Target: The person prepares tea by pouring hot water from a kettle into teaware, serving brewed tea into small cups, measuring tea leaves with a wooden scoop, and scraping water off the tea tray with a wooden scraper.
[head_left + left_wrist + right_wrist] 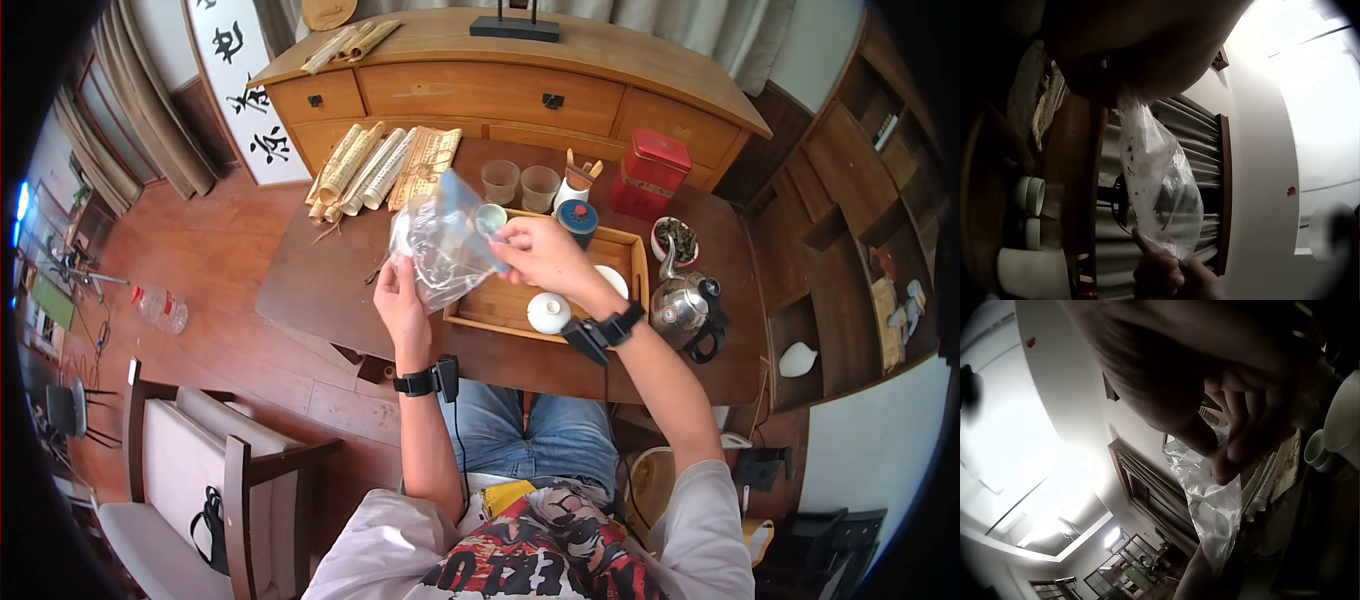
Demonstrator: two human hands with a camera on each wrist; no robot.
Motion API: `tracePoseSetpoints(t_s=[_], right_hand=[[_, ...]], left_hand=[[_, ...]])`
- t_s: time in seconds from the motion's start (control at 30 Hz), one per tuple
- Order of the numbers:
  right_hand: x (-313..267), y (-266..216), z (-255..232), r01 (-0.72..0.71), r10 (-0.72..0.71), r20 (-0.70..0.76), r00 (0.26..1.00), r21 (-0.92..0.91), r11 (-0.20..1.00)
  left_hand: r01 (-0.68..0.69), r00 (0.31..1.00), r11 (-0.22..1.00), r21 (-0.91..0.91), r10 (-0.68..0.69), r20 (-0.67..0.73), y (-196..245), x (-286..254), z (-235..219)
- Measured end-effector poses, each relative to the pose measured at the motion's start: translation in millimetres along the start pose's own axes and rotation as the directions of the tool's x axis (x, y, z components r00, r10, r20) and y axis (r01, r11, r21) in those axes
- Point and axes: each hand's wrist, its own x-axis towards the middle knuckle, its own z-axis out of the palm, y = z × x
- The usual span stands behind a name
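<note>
A clear plastic bag (440,255) is stretched between both hands above the table's front half. My left hand (403,312) pinches its lower left end between thumb and fingers. At the bag's right edge, my right hand (548,260) grips it with curled fingers. In the left wrist view, dark specks cling inside the bag (1147,169), which looks otherwise hollow. Beneath the right hand lies a wooden tray (480,312) bearing a white lidded bowl (548,314). A pale green cup (490,217) shows beside the bag, and a dark blue tin (577,218) stands beyond the right hand.
Right of the tray stand a steel kettle (682,310) and a bowl of dark leaves (675,240). A red tin (652,172) and two glasses (500,182) are farther back. Rolled bamboo slips (350,172) lie at the back left. A chair (200,470) stands left.
</note>
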Motion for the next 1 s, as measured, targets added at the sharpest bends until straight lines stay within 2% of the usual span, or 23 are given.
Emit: tracePoseSetpoints(t_s=[0.03, 0.07, 0.1, 0.13, 0.17, 0.23, 0.27, 0.3, 0.33, 0.37, 0.43, 0.47, 0.5, 0.57, 0.6, 0.63, 0.7, 0.73, 0.77, 0.8, 0.9, 0.93, 1.0], right_hand=[[10.8, 9.2, 6.5, -0.012, 0.01, 0.025, 1.0, 0.073, 0.997], [31.9, 35.0, 12.8, 0.053, -0.064, 0.073, 0.995, 0.145, 0.988], [44.4, 50.3, 22.5, 0.105, -0.12, 0.07, 0.99, 0.188, 0.977], [52.3, 55.9, 30.7, 0.155, -0.173, 0.06, 0.983, 0.23, 0.961], [53.3, 53.1, 36.8, 0.202, -0.206, 0.045, 0.978, 0.079, 0.976], [51.6, 55.5, 48.1, 0.252, -0.254, -0.022, 0.967, -0.085, 0.964], [44.2, 52.1, 49.9, 0.274, -0.282, -0.044, 0.959, -0.127, 0.953], [36.2, 49.2, 50.7, 0.294, -0.308, -0.06, 0.949, -0.171, 0.94], [28.6, 45.7, 48.8, 0.338, -0.36, -0.063, 0.931, -0.224, 0.914], [16.7, 34.3, 43.3, 0.352, -0.378, -0.077, 0.923, -0.235, 0.906], [-11.1, 10.3, 25.1, 0.335, -0.371, -0.103, 0.923, -0.261, 0.905], [-22.1, 9.9, 17.0, 0.383, -0.432, -0.192, 0.881, -0.243, 0.891], [-33.7, 10.2, 8.4, 0.434, -0.487, -0.276, 0.829, -0.23, 0.871], [-69.7, -0.8, -18.4, 0.453, -0.497, -0.413, 0.763, -0.207, 0.867], [-82.1, 11.0, -36.2, 0.458, -0.572, -0.466, 0.675, -0.343, 0.82], [-105.7, 7.6, -51.3, 0.399, -0.624, -0.531, 0.574, -0.483, 0.779], [-145.5, 16.5, -74.5, 0.207, -0.493, -0.766, 0.413, -0.448, 0.87], [-154.5, 32.1, -85.8, 0.253, -0.404, -0.879, 0.253, -0.343, 0.904], [-169.6, 51.1, -101.8, 0.29, -0.393, -0.906, 0.155, -0.339, 0.895], [-184.5, 66.4, -112.8, 0.316, -0.33, -0.94, 0.086, -0.289, 0.904], [-215.0, 119.8, -133.6, 0.096, -0.31, -0.944, -0.116, -0.321, 0.942], [-218.9, 135.0, -134.0, 0.096, -0.308, -0.944, -0.118, -0.32, 0.943], [-226.6, 162.8, -130.4, -0.038, -0.277, -0.954, -0.115, -0.275, 0.961]], left_hand=[[-0.017, 0.999, 0.996, 0.091, 0.021, -0.044, -2.4, 1.9, -12.3], [-0.031, 0.996, 0.983, 0.182, 0.047, -0.081, -2.7, 2.7, -18.8], [-0.051, 0.984, 0.98, 0.192, 0.082, -0.155, -0.5, 1.6, -18.1], [-0.116, 0.969, 0.94, 0.321, 0.179, -0.174, -10.9, 8.1, -33.4], [-0.173, 0.946, 0.88, 0.442, 0.274, -0.175, -21.9, 15.6, -51.4], [-0.055, 0.971, 0.828, 0.558, 0.175, -0.163, 2.4, 6.1, -48.0], [-0.113, 0.931, 0.796, 0.594, 0.294, -0.218, -6.8, 14.6, -55.1], [-0.054, 0.948, 0.821, 0.568, 0.22, -0.228, -9.7, 16.3, -70.3], [-0.057, 0.94, 0.758, 0.649, 0.259, -0.22, -3.7, 14.7, -70.4], [-0.057, 0.932, 0.688, 0.724, 0.297, -0.209, 3.2, 12.6, -65.2], [-0.162, 0.926, 0.615, 0.772, 0.365, -0.097, 19.9, 5.1, -50.9], [-0.243, 0.919, 0.707, 0.664, 0.388, -0.077, 22.5, 3.9, -39.3], [-0.234, 0.924, 0.715, 0.659, 0.374, -0.077, 25.3, -0.2, -28.8], [-0.292, 0.951, 0.845, 0.449, 0.305, 0.046, 42.5, -13.2, -0.8], [-0.298, 0.954, 0.844, 0.447, 0.276, 0.114, 48.9, -19.1, 13.0], [-0.29, 0.957, 0.848, 0.444, 0.268, 0.114, 53.2, -23.4, 23.5], [-0.426, 0.873, 0.806, 0.411, 0.247, 0.42, 58.0, -32.5, 44.6], [-0.388, 0.87, 0.845, 0.368, 0.205, 0.448, 59.8, -43.8, 61.7], [-0.327, 0.871, 0.875, 0.358, 0.132, 0.473, 61.1, -55.8, 76.4], [-0.306, 0.84, 0.887, 0.345, 0.082, 0.536, 59.3, -65.3, 89.6], [-0.3, 0.742, 0.881, 0.367, -0.026, 0.67, 43.1, -93.8, 124.1], [-0.307, 0.697, 0.872, 0.381, -0.067, 0.714, 39.3, -103.6, 136.7], [-0.327, 0.611, 0.855, 0.402, -0.134, 0.78, 29.0, -123.8, 158.7]])
